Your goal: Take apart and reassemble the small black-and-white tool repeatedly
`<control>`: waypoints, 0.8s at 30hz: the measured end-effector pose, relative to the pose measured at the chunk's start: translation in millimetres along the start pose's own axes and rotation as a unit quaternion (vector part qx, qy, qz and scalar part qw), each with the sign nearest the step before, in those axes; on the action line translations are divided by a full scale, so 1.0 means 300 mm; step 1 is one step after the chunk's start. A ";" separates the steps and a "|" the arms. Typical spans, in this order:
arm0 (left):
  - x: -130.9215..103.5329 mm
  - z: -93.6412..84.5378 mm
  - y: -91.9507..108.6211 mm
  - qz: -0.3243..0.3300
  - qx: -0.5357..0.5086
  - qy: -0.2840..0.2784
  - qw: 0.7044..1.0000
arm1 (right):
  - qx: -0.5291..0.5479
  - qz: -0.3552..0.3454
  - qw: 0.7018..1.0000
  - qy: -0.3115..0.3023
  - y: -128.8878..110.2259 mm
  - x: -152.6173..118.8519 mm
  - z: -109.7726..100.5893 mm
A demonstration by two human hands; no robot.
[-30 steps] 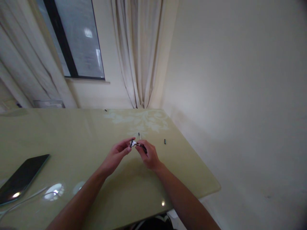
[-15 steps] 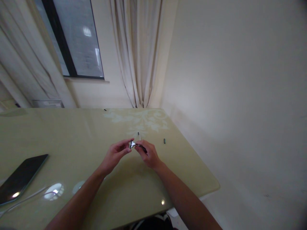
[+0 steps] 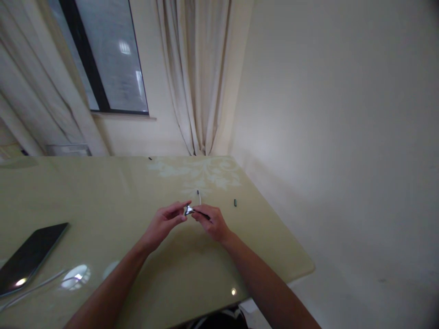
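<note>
In the head view both my hands meet above the table, holding what looks like a razor (image 3: 189, 210) with a shiny silver head and a dark handle. My left hand (image 3: 165, 222) pinches the head end between thumb and fingertips. The handle lies in the grip of my right hand (image 3: 212, 221), which covers most of it. Just behind the hands, a thin white piece with a dark tip (image 3: 198, 192) rests on the table, its near end hidden by my right hand. To the right lies a small dark rectangular piece (image 3: 235, 202).
A dark tablet (image 3: 30, 256) lies at the left of the glossy table (image 3: 103, 196), with a white cable (image 3: 37, 286) near it. A tiny dark bit (image 3: 150, 158) sits at the far edge. A wall (image 3: 336, 160) borders the right side; curtains (image 3: 199, 77) hang behind.
The hands stay nearly in place. My right fingers have shifted slightly around the handle, and the silver head is turned a little.
</note>
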State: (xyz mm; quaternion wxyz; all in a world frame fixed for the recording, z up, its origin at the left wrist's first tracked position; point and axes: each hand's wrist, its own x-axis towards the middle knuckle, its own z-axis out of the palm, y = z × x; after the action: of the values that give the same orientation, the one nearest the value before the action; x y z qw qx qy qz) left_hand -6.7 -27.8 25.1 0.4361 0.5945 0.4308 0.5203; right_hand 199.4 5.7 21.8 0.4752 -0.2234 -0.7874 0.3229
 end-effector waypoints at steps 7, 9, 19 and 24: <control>0.000 0.011 0.000 -0.002 0.021 0.037 0.999 | -0.022 0.020 1.000 0.005 0.018 -0.002 0.012; -0.001 0.016 0.009 -0.003 0.029 0.034 0.999 | -0.034 0.019 0.999 -0.005 0.024 0.002 0.006; -0.005 0.021 0.017 -0.016 -0.029 0.000 0.999 | -0.061 0.045 0.997 -0.010 -0.016 0.013 0.007; -0.005 0.017 0.020 -0.026 -0.029 -0.021 0.999 | -0.072 0.037 0.997 0.004 -0.002 0.008 0.017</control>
State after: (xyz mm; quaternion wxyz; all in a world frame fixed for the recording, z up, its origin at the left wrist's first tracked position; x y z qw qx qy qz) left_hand -1.4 -31.2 30.0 0.4751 0.5813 0.4216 0.5085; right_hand 193.6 5.4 22.1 0.4488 -0.2872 -0.7981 0.2814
